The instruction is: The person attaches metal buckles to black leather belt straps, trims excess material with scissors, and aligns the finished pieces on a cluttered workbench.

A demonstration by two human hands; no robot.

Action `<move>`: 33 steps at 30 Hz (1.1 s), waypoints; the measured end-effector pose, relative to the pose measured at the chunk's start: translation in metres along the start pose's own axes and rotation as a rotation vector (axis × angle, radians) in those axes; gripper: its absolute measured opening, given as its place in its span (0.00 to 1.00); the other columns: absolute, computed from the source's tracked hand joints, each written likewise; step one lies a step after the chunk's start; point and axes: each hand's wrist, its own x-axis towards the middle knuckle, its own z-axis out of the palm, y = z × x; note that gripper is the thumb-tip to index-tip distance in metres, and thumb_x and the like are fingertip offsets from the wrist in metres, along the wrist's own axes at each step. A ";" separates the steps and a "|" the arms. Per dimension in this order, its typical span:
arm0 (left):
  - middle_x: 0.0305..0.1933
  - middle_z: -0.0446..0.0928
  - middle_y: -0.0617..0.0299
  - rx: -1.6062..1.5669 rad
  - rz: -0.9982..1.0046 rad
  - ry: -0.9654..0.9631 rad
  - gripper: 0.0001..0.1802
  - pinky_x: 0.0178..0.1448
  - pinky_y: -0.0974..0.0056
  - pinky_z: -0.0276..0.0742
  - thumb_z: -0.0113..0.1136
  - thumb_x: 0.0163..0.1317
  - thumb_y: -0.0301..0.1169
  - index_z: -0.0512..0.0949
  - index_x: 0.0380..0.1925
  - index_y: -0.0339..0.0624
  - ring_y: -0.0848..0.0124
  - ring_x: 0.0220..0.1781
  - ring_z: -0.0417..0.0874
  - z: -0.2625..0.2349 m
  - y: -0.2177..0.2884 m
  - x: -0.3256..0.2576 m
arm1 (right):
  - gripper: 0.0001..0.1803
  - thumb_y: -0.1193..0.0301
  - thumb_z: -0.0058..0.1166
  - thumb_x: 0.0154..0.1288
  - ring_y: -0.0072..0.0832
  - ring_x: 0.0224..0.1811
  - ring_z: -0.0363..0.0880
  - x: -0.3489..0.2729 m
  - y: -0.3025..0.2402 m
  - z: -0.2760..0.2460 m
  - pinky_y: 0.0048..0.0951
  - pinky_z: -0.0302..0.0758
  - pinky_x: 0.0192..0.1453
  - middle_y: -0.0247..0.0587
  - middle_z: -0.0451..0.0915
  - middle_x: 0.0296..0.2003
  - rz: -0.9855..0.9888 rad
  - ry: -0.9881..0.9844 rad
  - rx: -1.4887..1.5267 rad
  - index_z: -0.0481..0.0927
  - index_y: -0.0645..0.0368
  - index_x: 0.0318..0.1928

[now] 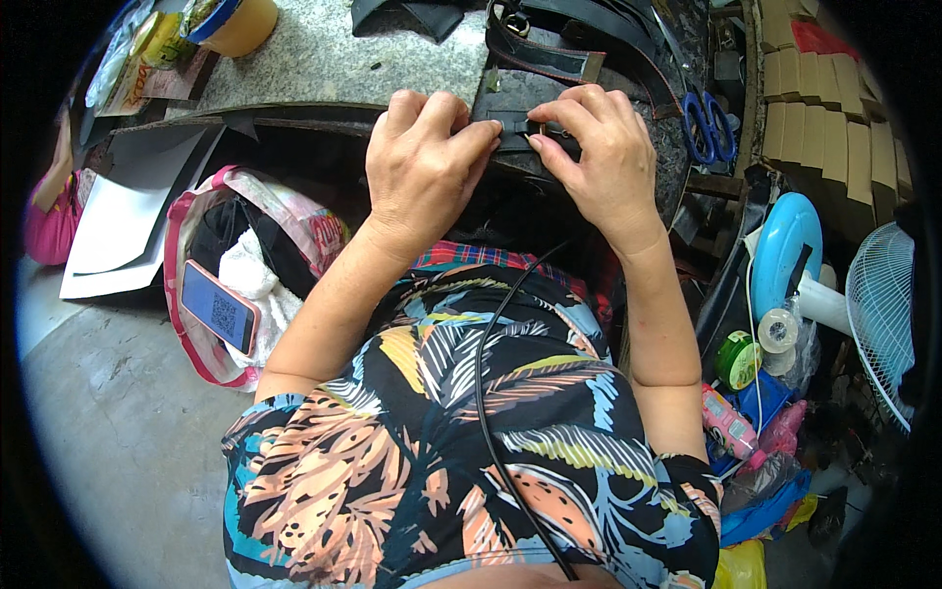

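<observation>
Both hands meet over the front edge of the worktop, at a black leather strap (514, 129) with a small metal part on it. My left hand (424, 162) pinches the strap's left side between thumb and index finger. From the other side, my right hand (601, 147) grips it near the metal part, thumb below and fingers above. The fingers cover much of the strap, so its full length is hidden. Just beyond lie several black belts (628, 67), one with a metal buckle. Blue-handled scissors (708, 128) rest to the right of my right hand.
A stone slab (324, 64) carries a tub (243, 26) and a yellow-lidded jar (162, 41) at far left. Below left, a bag (183, 339) holds a phone (218, 307). On the right stand a fan (883, 314), tape rolls (738, 360) and stacked cardboard pieces (829, 128).
</observation>
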 end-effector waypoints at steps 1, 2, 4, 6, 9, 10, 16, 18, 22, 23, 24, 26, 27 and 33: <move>0.37 0.75 0.66 0.004 -0.008 -0.017 0.14 0.44 0.60 0.73 0.75 0.50 0.35 0.87 0.39 0.53 0.62 0.40 0.74 -0.001 0.001 0.001 | 0.14 0.67 0.71 0.54 0.34 0.47 0.78 -0.001 0.001 -0.001 0.37 0.75 0.52 0.30 0.81 0.41 0.003 -0.023 0.028 0.88 0.46 0.43; 0.38 0.75 0.65 0.004 -0.019 -0.029 0.14 0.45 0.60 0.72 0.75 0.51 0.36 0.87 0.40 0.52 0.62 0.41 0.73 -0.002 0.002 0.002 | 0.15 0.68 0.70 0.54 0.35 0.48 0.78 -0.001 0.003 -0.002 0.38 0.75 0.53 0.31 0.81 0.42 0.007 -0.040 0.059 0.87 0.47 0.45; 0.39 0.75 0.64 0.001 -0.047 -0.055 0.16 0.47 0.59 0.72 0.75 0.51 0.37 0.87 0.41 0.51 0.61 0.42 0.73 -0.003 0.006 0.004 | 0.16 0.69 0.69 0.55 0.37 0.49 0.78 -0.002 0.008 -0.007 0.39 0.74 0.55 0.33 0.81 0.44 0.015 -0.042 0.158 0.87 0.49 0.46; 0.41 0.75 0.63 0.027 -0.075 -0.058 0.16 0.49 0.58 0.71 0.74 0.51 0.38 0.87 0.41 0.50 0.60 0.44 0.73 -0.003 0.009 0.005 | 0.17 0.70 0.69 0.55 0.39 0.51 0.78 -0.004 0.014 -0.015 0.39 0.74 0.57 0.37 0.82 0.46 0.029 -0.016 0.294 0.86 0.51 0.47; 0.43 0.75 0.62 0.050 -0.059 -0.092 0.19 0.51 0.56 0.71 0.74 0.52 0.39 0.86 0.44 0.49 0.59 0.46 0.73 -0.002 0.011 0.008 | 0.15 0.70 0.68 0.58 0.40 0.51 0.78 -0.014 0.025 -0.034 0.38 0.75 0.56 0.39 0.82 0.48 0.110 0.072 0.199 0.86 0.55 0.47; 0.44 0.75 0.61 0.055 -0.043 -0.098 0.20 0.52 0.56 0.71 0.74 0.52 0.39 0.86 0.45 0.49 0.59 0.47 0.74 -0.002 0.011 0.009 | 0.14 0.70 0.68 0.58 0.40 0.51 0.78 -0.018 0.028 -0.040 0.38 0.75 0.55 0.39 0.82 0.48 0.159 0.078 0.118 0.87 0.55 0.46; 0.48 0.75 0.62 0.016 -0.045 -0.148 0.19 0.54 0.55 0.67 0.74 0.51 0.35 0.82 0.44 0.47 0.59 0.53 0.72 -0.001 0.012 0.015 | 0.15 0.66 0.72 0.54 0.39 0.48 0.78 -0.034 0.035 -0.038 0.38 0.76 0.54 0.36 0.81 0.41 0.223 0.075 -0.054 0.86 0.55 0.42; 0.48 0.75 0.62 0.016 -0.007 -0.166 0.20 0.54 0.55 0.66 0.74 0.50 0.36 0.82 0.44 0.48 0.59 0.54 0.72 -0.004 0.011 0.018 | 0.14 0.66 0.72 0.54 0.40 0.48 0.78 -0.034 0.037 -0.036 0.38 0.76 0.54 0.35 0.81 0.41 0.239 0.095 0.021 0.85 0.55 0.40; 0.46 0.79 0.60 -0.261 -0.063 -0.143 0.15 0.54 0.56 0.71 0.71 0.51 0.25 0.79 0.39 0.43 0.58 0.51 0.76 -0.007 0.005 0.023 | 0.12 0.76 0.71 0.56 0.28 0.44 0.83 -0.033 0.040 -0.035 0.30 0.78 0.50 0.33 0.84 0.38 0.353 0.090 0.557 0.82 0.58 0.40; 0.47 0.81 0.59 -0.444 -0.090 -0.162 0.13 0.57 0.57 0.73 0.69 0.53 0.22 0.78 0.38 0.41 0.59 0.51 0.78 -0.009 0.001 0.024 | 0.12 0.77 0.71 0.57 0.25 0.42 0.83 -0.034 0.040 -0.036 0.27 0.78 0.48 0.33 0.85 0.38 0.400 0.098 0.721 0.82 0.58 0.41; 0.48 0.83 0.57 -0.628 -0.116 -0.181 0.12 0.59 0.58 0.74 0.68 0.55 0.19 0.77 0.38 0.39 0.60 0.52 0.80 -0.009 -0.002 0.025 | 0.12 0.79 0.70 0.59 0.23 0.41 0.84 -0.035 0.040 -0.040 0.24 0.79 0.47 0.33 0.85 0.37 0.469 0.094 0.871 0.82 0.58 0.42; 0.45 0.84 0.55 -1.320 -0.423 -0.245 0.11 0.57 0.65 0.78 0.63 0.64 0.17 0.74 0.43 0.38 0.72 0.50 0.83 -0.009 -0.004 0.024 | 0.13 0.80 0.68 0.61 0.20 0.39 0.84 -0.037 0.040 -0.044 0.20 0.80 0.44 0.33 0.85 0.37 0.545 0.114 1.142 0.81 0.58 0.44; 0.46 0.84 0.55 -1.411 -0.526 -0.297 0.11 0.53 0.66 0.79 0.63 0.66 0.20 0.74 0.45 0.39 0.73 0.49 0.83 -0.011 -0.009 0.023 | 0.14 0.80 0.68 0.62 0.19 0.39 0.84 -0.037 0.040 -0.044 0.18 0.80 0.43 0.33 0.85 0.36 0.545 0.138 1.262 0.80 0.58 0.46; 0.47 0.83 0.59 -2.033 -0.834 -0.305 0.12 0.41 0.69 0.79 0.63 0.70 0.29 0.74 0.50 0.44 0.75 0.40 0.84 0.008 -0.010 0.015 | 0.18 0.80 0.63 0.67 0.22 0.36 0.88 -0.038 0.041 -0.032 0.27 0.90 0.35 0.35 0.85 0.40 0.571 0.135 1.763 0.74 0.54 0.54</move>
